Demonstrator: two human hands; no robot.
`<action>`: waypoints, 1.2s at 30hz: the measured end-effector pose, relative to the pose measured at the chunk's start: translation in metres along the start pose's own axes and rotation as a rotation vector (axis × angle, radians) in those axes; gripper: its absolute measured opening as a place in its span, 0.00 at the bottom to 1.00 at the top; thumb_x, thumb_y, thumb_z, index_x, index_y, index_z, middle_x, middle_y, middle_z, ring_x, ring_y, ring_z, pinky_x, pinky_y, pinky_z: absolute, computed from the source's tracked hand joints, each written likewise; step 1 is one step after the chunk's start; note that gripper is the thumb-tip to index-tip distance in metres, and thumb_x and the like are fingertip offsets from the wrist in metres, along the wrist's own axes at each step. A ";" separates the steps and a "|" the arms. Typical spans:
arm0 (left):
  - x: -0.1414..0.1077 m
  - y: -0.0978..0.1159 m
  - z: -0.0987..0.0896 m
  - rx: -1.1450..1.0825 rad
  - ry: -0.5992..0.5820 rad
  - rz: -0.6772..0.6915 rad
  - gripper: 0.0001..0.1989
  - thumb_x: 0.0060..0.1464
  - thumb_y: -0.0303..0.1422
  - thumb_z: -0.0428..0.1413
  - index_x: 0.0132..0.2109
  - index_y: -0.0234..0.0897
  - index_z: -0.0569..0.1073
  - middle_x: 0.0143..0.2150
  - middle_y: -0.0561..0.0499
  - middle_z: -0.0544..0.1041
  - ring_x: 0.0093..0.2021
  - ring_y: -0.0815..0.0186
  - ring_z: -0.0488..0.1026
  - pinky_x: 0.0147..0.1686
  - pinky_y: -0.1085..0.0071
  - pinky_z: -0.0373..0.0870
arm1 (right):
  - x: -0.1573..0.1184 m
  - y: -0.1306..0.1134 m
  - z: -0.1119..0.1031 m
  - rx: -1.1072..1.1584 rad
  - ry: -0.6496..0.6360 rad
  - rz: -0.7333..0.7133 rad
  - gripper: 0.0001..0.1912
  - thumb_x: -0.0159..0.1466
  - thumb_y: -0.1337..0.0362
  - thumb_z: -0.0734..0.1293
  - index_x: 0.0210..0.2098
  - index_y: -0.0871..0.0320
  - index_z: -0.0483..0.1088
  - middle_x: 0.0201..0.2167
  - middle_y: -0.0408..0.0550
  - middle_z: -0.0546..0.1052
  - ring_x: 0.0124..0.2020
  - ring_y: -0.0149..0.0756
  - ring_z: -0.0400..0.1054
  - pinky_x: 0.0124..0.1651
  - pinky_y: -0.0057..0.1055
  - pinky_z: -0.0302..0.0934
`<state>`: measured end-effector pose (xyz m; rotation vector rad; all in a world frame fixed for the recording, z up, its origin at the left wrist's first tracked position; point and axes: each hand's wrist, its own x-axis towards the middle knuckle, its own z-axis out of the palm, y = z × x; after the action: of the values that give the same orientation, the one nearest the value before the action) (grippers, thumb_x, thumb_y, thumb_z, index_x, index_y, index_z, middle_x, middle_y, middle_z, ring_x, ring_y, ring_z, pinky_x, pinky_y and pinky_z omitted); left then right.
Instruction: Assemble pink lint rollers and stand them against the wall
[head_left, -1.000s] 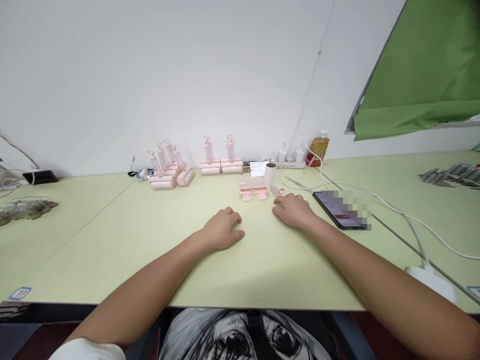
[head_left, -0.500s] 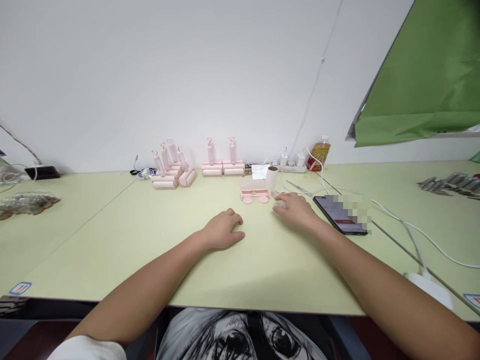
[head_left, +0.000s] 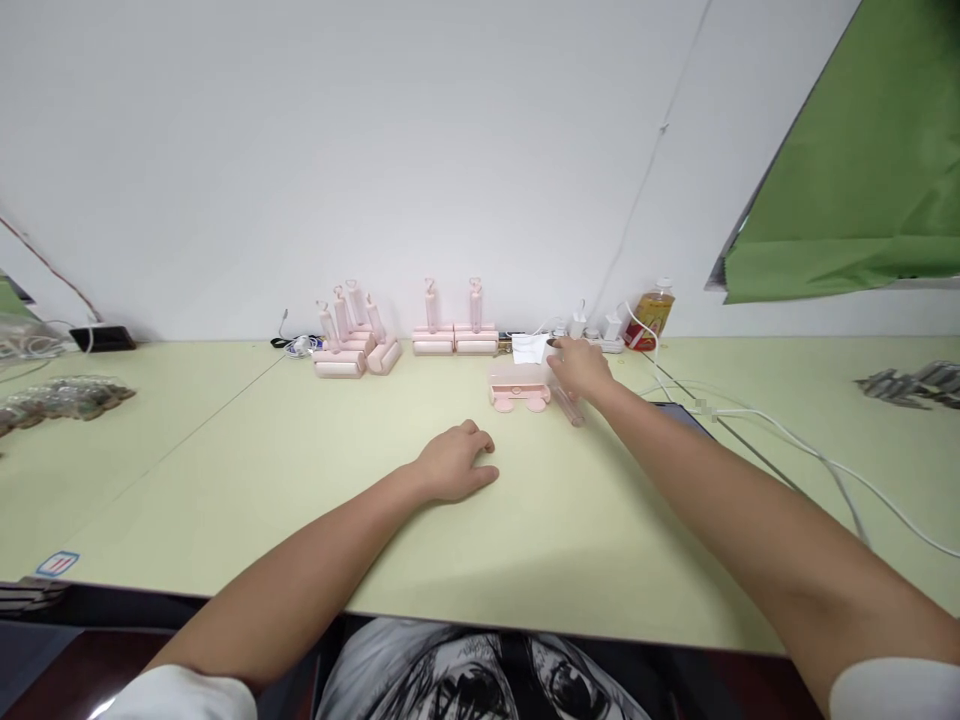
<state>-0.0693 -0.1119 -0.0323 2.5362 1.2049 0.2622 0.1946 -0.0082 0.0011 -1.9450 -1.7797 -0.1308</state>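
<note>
My right hand (head_left: pixel 585 368) is closed around a white paper roll (head_left: pixel 548 352) that stands on end. Its fingers and thumb cover the roll's right side. Just below that hand lies a clear pink handle (head_left: pixel 568 406). Left of it, a pink lint roller case (head_left: pixel 519 391) sits with its lid raised and two round tabs toward me. My left hand (head_left: pixel 454 463) rests on the table with nothing in it, thumb and fingers apart, nearer to me than the case.
Pink lint rollers with upright handles (head_left: pixel 454 340) stand along the wall, with several more (head_left: pixel 346 350) to their left. A power strip with chargers (head_left: pixel 611 330), a bottle (head_left: pixel 651 315) and white cables are at back right. A phone (head_left: pixel 686 415) lies partly behind my right forearm.
My right hand has moved away from the clear pink handle, up to the white paper roll. The handle now lies uncovered. My left hand stays put; the view has shifted slightly.
</note>
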 end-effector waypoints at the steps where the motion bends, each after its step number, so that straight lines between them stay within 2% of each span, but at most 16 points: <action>1: 0.000 0.000 0.000 0.000 0.000 -0.002 0.20 0.54 0.44 0.51 0.50 0.40 0.71 0.49 0.46 0.69 0.45 0.57 0.72 0.42 0.63 0.69 | 0.001 0.001 0.001 0.017 0.006 0.004 0.16 0.61 0.64 0.61 0.45 0.59 0.73 0.39 0.57 0.76 0.43 0.50 0.68 0.42 0.39 0.59; 4: -0.001 0.002 -0.001 -0.006 -0.004 -0.012 0.20 0.54 0.44 0.51 0.50 0.41 0.71 0.50 0.46 0.69 0.45 0.57 0.72 0.42 0.63 0.69 | 0.002 0.007 -0.003 0.065 0.056 0.010 0.11 0.61 0.65 0.60 0.37 0.59 0.74 0.34 0.54 0.76 0.38 0.46 0.69 0.40 0.37 0.60; 7: -0.001 0.002 -0.002 -0.032 -0.010 -0.023 0.19 0.54 0.44 0.52 0.49 0.40 0.71 0.49 0.46 0.70 0.45 0.57 0.72 0.42 0.64 0.69 | 0.000 0.010 -0.018 0.111 0.191 0.008 0.12 0.62 0.63 0.59 0.39 0.61 0.71 0.40 0.57 0.74 0.42 0.46 0.68 0.45 0.39 0.60; 8: 0.000 0.002 -0.002 -0.054 -0.002 -0.025 0.18 0.54 0.44 0.52 0.48 0.40 0.72 0.49 0.46 0.71 0.44 0.57 0.72 0.42 0.63 0.69 | -0.003 0.008 -0.024 0.160 0.253 0.005 0.13 0.63 0.62 0.58 0.40 0.61 0.70 0.42 0.57 0.73 0.44 0.46 0.67 0.46 0.40 0.60; 10: 0.002 0.000 -0.002 -0.131 0.050 -0.042 0.20 0.55 0.44 0.52 0.50 0.39 0.71 0.49 0.46 0.72 0.43 0.58 0.72 0.43 0.63 0.68 | -0.014 0.001 -0.033 0.451 0.385 -0.011 0.12 0.63 0.58 0.59 0.40 0.59 0.68 0.40 0.54 0.73 0.41 0.43 0.68 0.44 0.39 0.62; 12: 0.004 -0.002 -0.001 -0.246 0.146 -0.077 0.25 0.56 0.45 0.51 0.58 0.40 0.65 0.51 0.46 0.71 0.40 0.61 0.72 0.42 0.63 0.69 | -0.035 -0.012 -0.034 0.842 0.259 0.030 0.12 0.63 0.55 0.60 0.37 0.57 0.65 0.33 0.48 0.72 0.34 0.38 0.69 0.38 0.35 0.65; 14: 0.005 -0.003 -0.001 -0.351 0.248 -0.092 0.33 0.57 0.46 0.51 0.66 0.43 0.54 0.56 0.45 0.68 0.40 0.62 0.72 0.42 0.64 0.69 | -0.062 -0.026 -0.028 1.156 -0.065 0.075 0.13 0.61 0.52 0.63 0.35 0.55 0.64 0.30 0.44 0.71 0.29 0.33 0.69 0.33 0.32 0.66; 17: 0.005 -0.001 -0.002 -0.427 0.373 -0.017 0.42 0.54 0.48 0.55 0.68 0.42 0.44 0.62 0.42 0.62 0.50 0.59 0.69 0.47 0.65 0.67 | -0.101 -0.044 -0.008 1.340 -0.453 0.165 0.14 0.61 0.52 0.66 0.35 0.56 0.64 0.30 0.45 0.73 0.22 0.29 0.67 0.26 0.28 0.65; 19: 0.003 0.003 -0.003 -0.461 0.420 0.071 0.40 0.53 0.47 0.57 0.66 0.39 0.50 0.62 0.41 0.63 0.53 0.58 0.68 0.50 0.65 0.65 | -0.119 -0.050 0.004 1.311 -0.692 0.190 0.14 0.62 0.51 0.64 0.34 0.56 0.65 0.27 0.45 0.73 0.21 0.30 0.67 0.24 0.28 0.64; 21: 0.001 0.007 -0.004 -0.488 0.439 0.147 0.30 0.54 0.46 0.56 0.59 0.37 0.61 0.55 0.43 0.69 0.50 0.59 0.69 0.50 0.65 0.65 | -0.126 -0.052 0.009 1.206 -0.765 0.145 0.15 0.64 0.51 0.62 0.33 0.57 0.66 0.28 0.47 0.74 0.20 0.30 0.66 0.22 0.28 0.62; 23: -0.001 0.009 -0.004 -0.499 0.437 0.167 0.21 0.55 0.46 0.55 0.50 0.36 0.67 0.47 0.46 0.73 0.45 0.61 0.70 0.46 0.67 0.66 | -0.126 -0.050 0.009 1.001 -0.640 0.006 0.15 0.64 0.52 0.60 0.30 0.57 0.66 0.29 0.47 0.75 0.22 0.31 0.66 0.24 0.29 0.60; 25: -0.001 0.010 -0.004 -0.500 0.424 0.126 0.20 0.53 0.46 0.56 0.46 0.37 0.68 0.42 0.49 0.74 0.41 0.62 0.70 0.42 0.68 0.66 | -0.120 -0.044 0.006 0.735 -0.414 -0.159 0.13 0.64 0.55 0.60 0.30 0.57 0.68 0.30 0.46 0.75 0.26 0.33 0.67 0.30 0.31 0.60; 26: 0.000 0.010 -0.004 -0.496 0.413 0.091 0.20 0.52 0.46 0.57 0.46 0.37 0.68 0.40 0.50 0.74 0.40 0.63 0.70 0.40 0.69 0.66 | -0.117 -0.041 0.004 0.606 -0.314 -0.213 0.12 0.64 0.57 0.60 0.31 0.57 0.70 0.31 0.46 0.76 0.29 0.35 0.68 0.34 0.32 0.61; 28: 0.001 0.008 -0.003 -0.480 0.396 0.010 0.20 0.51 0.46 0.57 0.45 0.38 0.68 0.37 0.52 0.74 0.36 0.64 0.69 0.35 0.70 0.64 | -0.110 -0.033 0.003 0.395 -0.208 -0.233 0.12 0.64 0.60 0.59 0.37 0.58 0.72 0.38 0.49 0.77 0.35 0.38 0.69 0.39 0.35 0.60; 31: 0.004 0.006 -0.002 -0.451 0.406 -0.096 0.19 0.51 0.47 0.56 0.42 0.37 0.69 0.34 0.53 0.73 0.32 0.66 0.67 0.30 0.71 0.61 | -0.104 -0.025 0.006 0.250 -0.215 -0.212 0.17 0.64 0.60 0.59 0.47 0.60 0.71 0.48 0.55 0.75 0.44 0.43 0.69 0.45 0.38 0.60; 36: 0.008 0.004 -0.001 -0.452 0.428 -0.162 0.19 0.50 0.49 0.56 0.39 0.38 0.68 0.32 0.54 0.72 0.32 0.66 0.67 0.29 0.71 0.60 | -0.102 -0.028 0.017 0.138 -0.331 -0.364 0.26 0.66 0.54 0.59 0.60 0.58 0.62 0.64 0.54 0.62 0.60 0.51 0.58 0.55 0.43 0.55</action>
<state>-0.0621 -0.1080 -0.0297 2.0339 1.3056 0.9578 0.1493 -0.0930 -0.0455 -1.5999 -2.2806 0.1991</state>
